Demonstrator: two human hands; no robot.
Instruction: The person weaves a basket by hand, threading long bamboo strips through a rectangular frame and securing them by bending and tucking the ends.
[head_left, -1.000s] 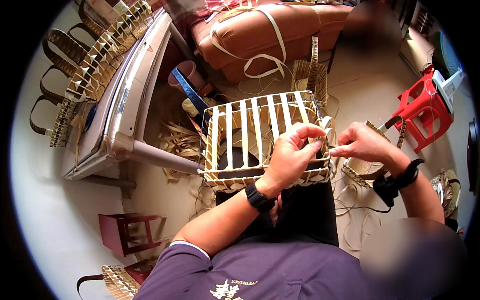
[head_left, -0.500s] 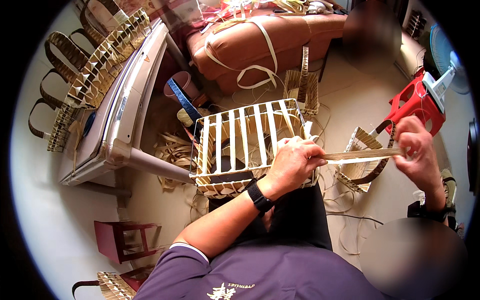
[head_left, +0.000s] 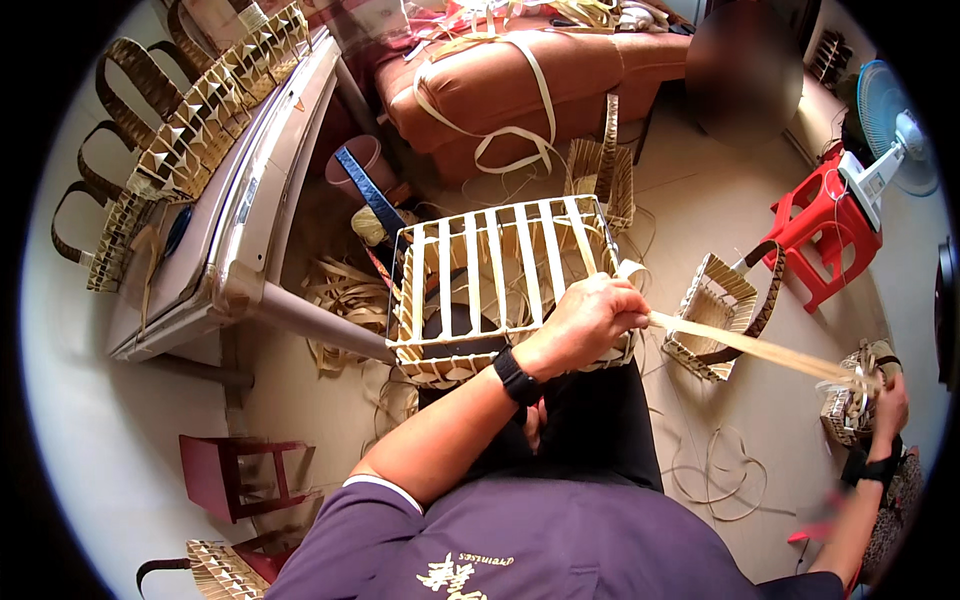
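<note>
An open-sided woven basket frame [head_left: 480,275] of pale strips rests on my lap. My left hand [head_left: 585,320] presses on its near right rim, pinching one end of a long pale strip [head_left: 750,348]. The strip runs out to the right, pulled taut. My right hand [head_left: 885,400], arm stretched far right, grips its other end. A black watch sits on my left wrist.
A finished small basket with a dark handle [head_left: 722,310] stands on the floor right of the frame. A red plastic stool [head_left: 825,225] holds a fan. A brown sofa [head_left: 520,80] lies beyond. Several woven baskets [head_left: 190,120] sit on a white appliance at left. Loose strips litter the floor.
My right hand has moved from beside the left hand far out to the right, drawing the strip out long. The left hand stays on the basket rim.
</note>
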